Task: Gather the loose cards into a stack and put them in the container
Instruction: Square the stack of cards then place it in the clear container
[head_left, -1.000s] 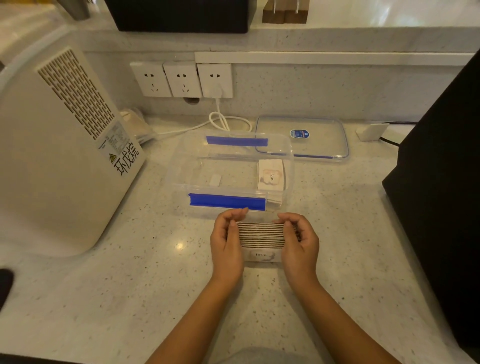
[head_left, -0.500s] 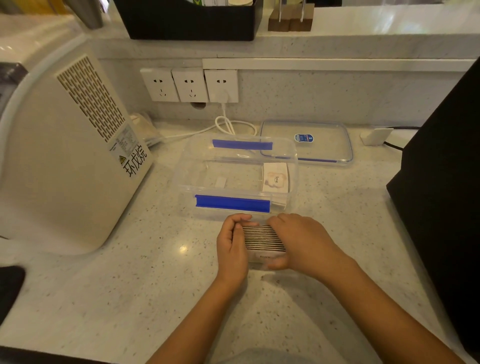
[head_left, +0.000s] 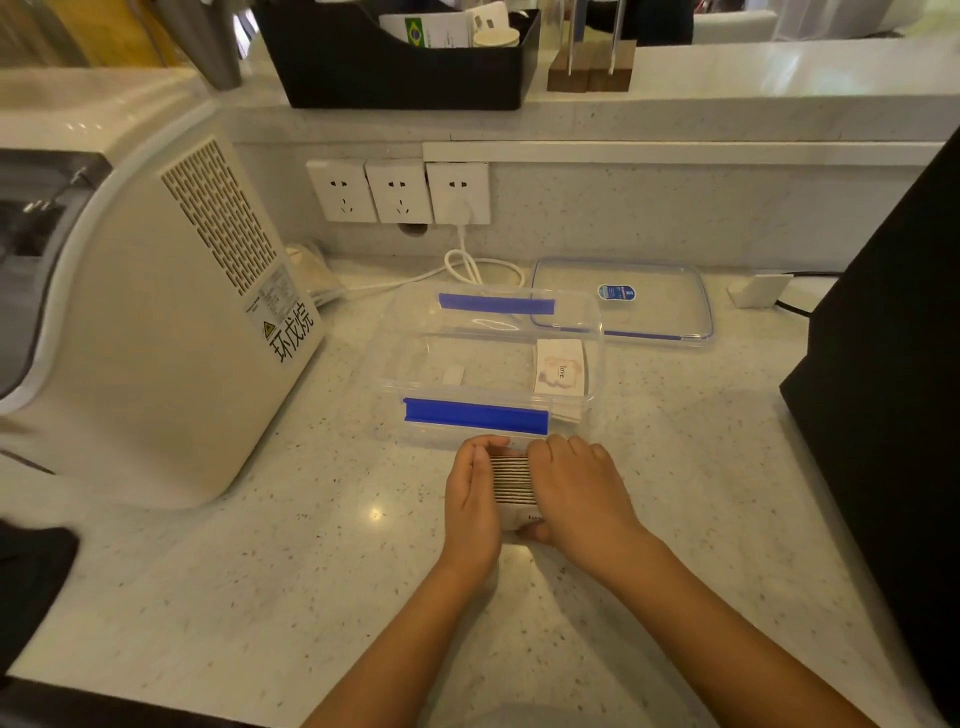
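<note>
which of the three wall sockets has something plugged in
The rightmost socket, nearest the clear lid: a white plug and cord hang from it. The other two are bare.

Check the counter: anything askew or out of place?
Nothing stands out. The clear plastic container with blue clips sits open with one white "love" card inside, its clear lid flat behind it. Left hand and right hand squeeze the card stack neatly.

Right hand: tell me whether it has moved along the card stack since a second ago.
Yes. The right hand has slid left over the card stack, toward the left hand, now covering the stack's right part; the stack sits just in front of the clear container.
</note>
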